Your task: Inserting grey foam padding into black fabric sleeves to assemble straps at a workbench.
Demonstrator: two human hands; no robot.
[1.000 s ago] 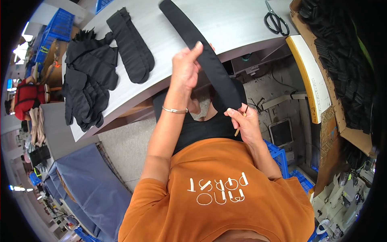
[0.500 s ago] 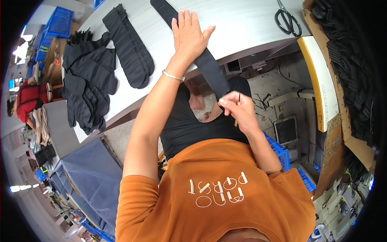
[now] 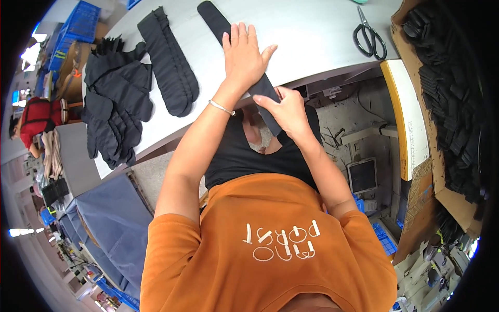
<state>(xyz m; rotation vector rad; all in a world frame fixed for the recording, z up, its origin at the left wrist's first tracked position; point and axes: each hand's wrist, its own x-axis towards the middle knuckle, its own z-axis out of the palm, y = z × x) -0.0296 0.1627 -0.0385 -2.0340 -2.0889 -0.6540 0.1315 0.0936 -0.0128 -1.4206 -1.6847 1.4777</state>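
Note:
A long black fabric strip (image 3: 214, 20) with a rounded end lies slantwise across the table, and its near part hangs over the front edge toward my lap. My left hand (image 3: 244, 58) is pressed flat on the strip, fingers stretched and thumb out to the side. Just past the table edge, my right hand (image 3: 290, 112) pinches the strip's side between thumb and fingers. Whether a slim stick is still tucked in that hand is hidden. To the left rests a neat stack of black strips (image 3: 169, 65), beside a looser heap of black strips (image 3: 117, 99).
Black-handled scissors (image 3: 370, 41) lie at the table's (image 3: 312, 36) right end. A cardboard box (image 3: 439, 171) full of black pieces stands at the right, beside a white board with a yellow edge (image 3: 397, 104). Far left, a person in red (image 3: 39, 122) sits near blue crates (image 3: 78, 28).
My right hand has moved up along the strip from its lower end to near the table edge. The slim stick seen in it earlier no longer shows. My left hand stays flat.

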